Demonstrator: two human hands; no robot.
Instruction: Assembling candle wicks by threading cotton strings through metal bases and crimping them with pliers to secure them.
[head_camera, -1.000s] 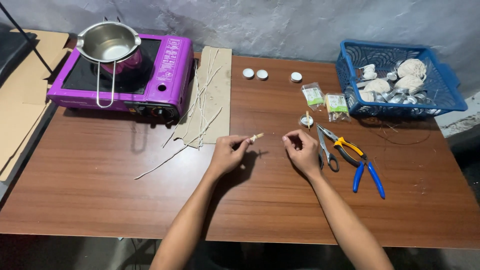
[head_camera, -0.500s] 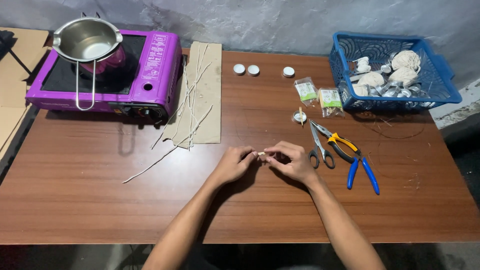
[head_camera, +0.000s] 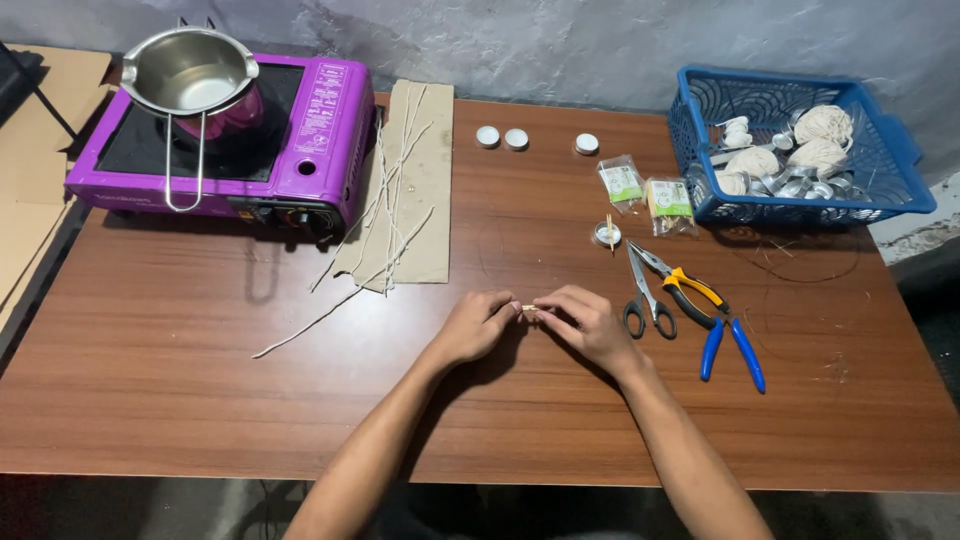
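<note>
A short pale wick piece (head_camera: 529, 307) sits at the centre of the frame, just above the counter (head_camera: 200, 400), pinched at either end between the two hands. The left hand (head_camera: 478, 326) has its fingers closed on the left end; the right hand (head_camera: 588, 323) has its fingers closed on the right end. The fingertips of the two hands nearly meet, and only a small length of the piece shows between them.

Just right of the right hand lie black-handled scissors (head_camera: 641, 297), then pliers with orange and black grips (head_camera: 686, 290), then a tool with blue handles (head_camera: 732, 352). Above these, right of centre, stands a small round metal cup with an upright stick (head_camera: 607, 233), and beyond it two small clear packets (head_camera: 645, 190). Three small white round caps (head_camera: 516, 139) lie near the counter's far edge.

A blue plastic basket (head_camera: 900, 160) in the upper right holds balls of pale string and small metal cups. Left of centre, a strip of cardboard (head_camera: 420, 200) carries several long pale wicks (head_camera: 385, 200); one lies off it on the counter. In the upper left is a purple portable stove (head_camera: 320, 130) bearing a steel pot (head_camera: 190, 75).
</note>
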